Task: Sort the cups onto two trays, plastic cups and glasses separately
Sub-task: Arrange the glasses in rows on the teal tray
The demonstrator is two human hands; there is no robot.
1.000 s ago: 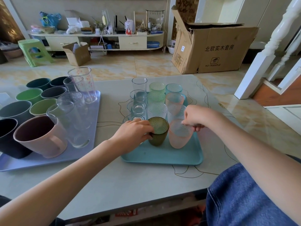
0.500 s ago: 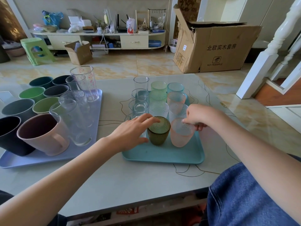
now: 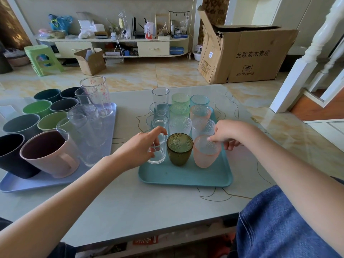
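**Both hands on the front row of the teal tray**

I see my left hand (image 3: pixel 138 148) wrapped round a clear glass (image 3: pixel 158 152) on the teal tray (image 3: pixel 184 176). My right hand (image 3: pixel 229 134) pinches the pink glass's (image 3: pixel 205 155) rim. A green glass (image 3: pixel 179 148) stands between them. Plastic cups fill the lilac tray (image 3: pixel 28 183) on the bench (image 3: pixel 130 207).

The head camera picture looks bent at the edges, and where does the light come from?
Head view: wide-angle bowing curves the table edge and the white post; daylight glares off the floor tiles; the clear glass in the left hand stays sharp.
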